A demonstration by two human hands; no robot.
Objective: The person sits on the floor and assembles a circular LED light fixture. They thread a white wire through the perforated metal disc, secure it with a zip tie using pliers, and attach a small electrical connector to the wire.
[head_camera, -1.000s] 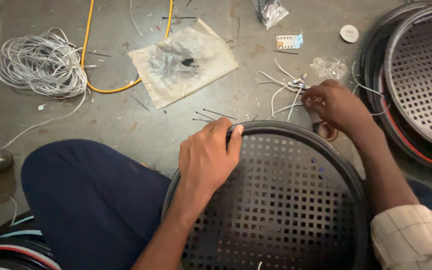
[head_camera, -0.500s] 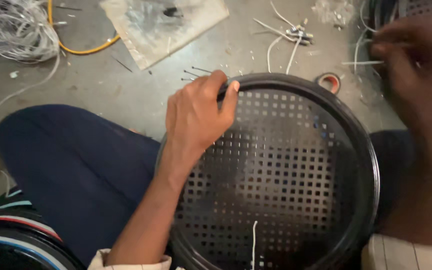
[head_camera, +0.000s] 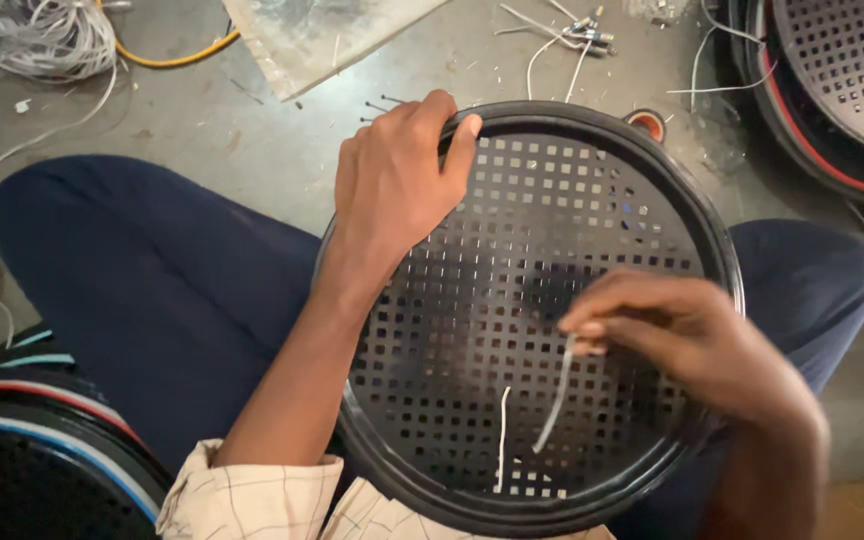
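Grey concrete floor [head_camera: 252, 130], dusty and littered with wire scraps. Beyond the left hand, up and to its left, a tangled coil of white wire [head_camera: 37, 35] with a yellow cable [head_camera: 167, 57] curving past it, then a clear plastic bag [head_camera: 327, 35] lying flat. Beyond the right hand, a few loose white wire pieces [head_camera: 562, 35], and further right a stack of round perforated grilles [head_camera: 837, 80] with a red band at the rim. Down by the left elbow, another round unit [head_camera: 37, 450] with red and blue stripes.

Across the lap, on dark blue trousers [head_camera: 152, 290], a black round perforated grille [head_camera: 552, 300], flat side up. Left hand [head_camera: 397, 185] curled over its far rim, fingers and thumb closed on the edge. Right hand [head_camera: 682, 340] hovering over the mesh, somewhat blurred, fingertips pinched together on a short white wire [head_camera: 555, 405] hanging down toward the holes. Just left of it, a second white wire [head_camera: 502, 435] standing out of the mesh.
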